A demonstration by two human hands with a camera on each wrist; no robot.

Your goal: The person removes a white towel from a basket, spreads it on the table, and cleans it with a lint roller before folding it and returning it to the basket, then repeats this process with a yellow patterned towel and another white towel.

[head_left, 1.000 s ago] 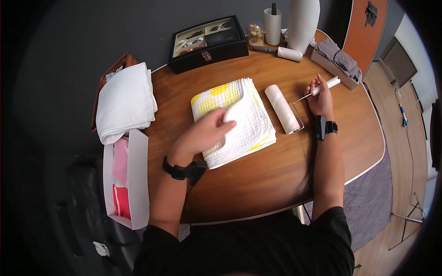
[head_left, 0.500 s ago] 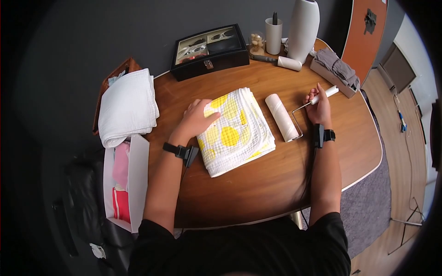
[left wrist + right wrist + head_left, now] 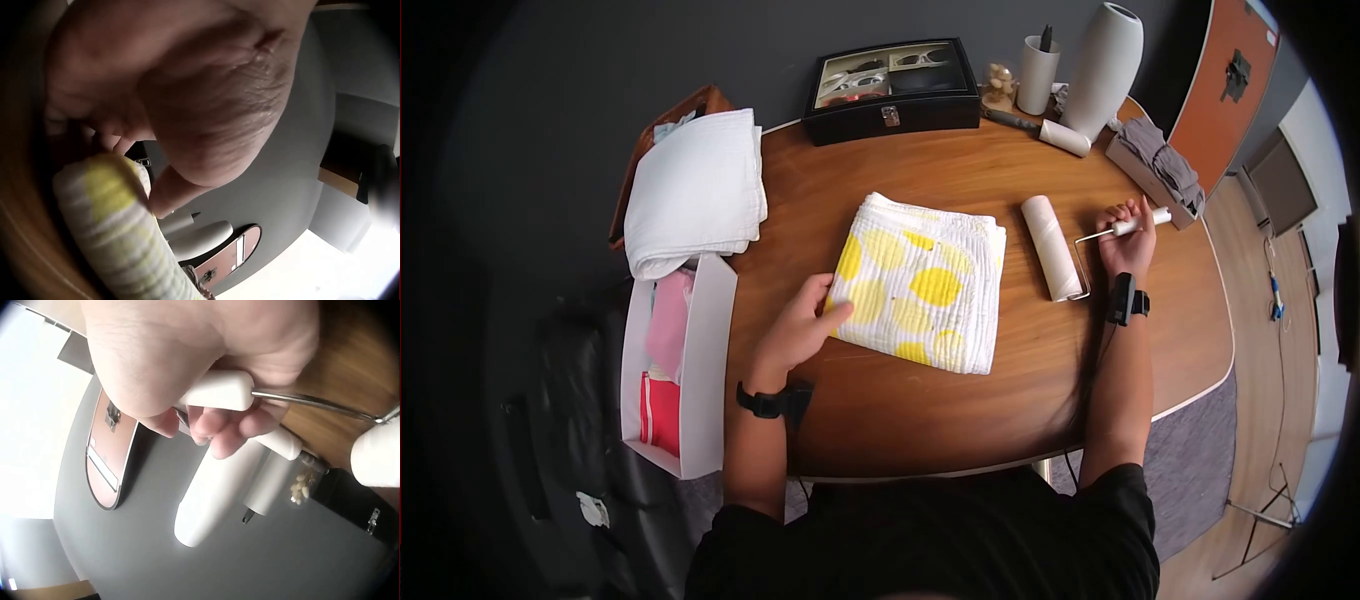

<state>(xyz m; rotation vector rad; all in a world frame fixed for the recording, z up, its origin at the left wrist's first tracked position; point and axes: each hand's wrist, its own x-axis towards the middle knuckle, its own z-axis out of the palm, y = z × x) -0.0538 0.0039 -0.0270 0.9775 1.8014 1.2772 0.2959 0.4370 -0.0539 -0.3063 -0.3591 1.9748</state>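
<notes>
A folded white blanket with yellow dots (image 3: pixel 920 290) lies in the middle of the round wooden table (image 3: pixel 960 420). My left hand (image 3: pixel 805 325) holds its near left corner, thumb on top and fingers at the edge. In the left wrist view the thick folded edge of the blanket (image 3: pixel 119 231) sits right under the thumb. My right hand (image 3: pixel 1125 240) grips the white handle of a lint roller (image 3: pixel 1052 248), whose roll lies on the table just right of the blanket. In the right wrist view my fingers wrap the handle (image 3: pixel 212 390).
A folded white towel (image 3: pixel 690 190) and an open white box (image 3: pixel 685 370) with pink and red items sit at the left. At the back stand a black glasses case (image 3: pixel 895 85), a cup (image 3: pixel 1038 70), a white vase (image 3: pixel 1110 65), a spare roll (image 3: pixel 1065 137) and a tray of grey cloth (image 3: pixel 1160 160).
The blanket has been flattened and turned, yellow dots now facing up. My left hand slid from its top to its near left corner. The right hand kept hold of the lint roller.
</notes>
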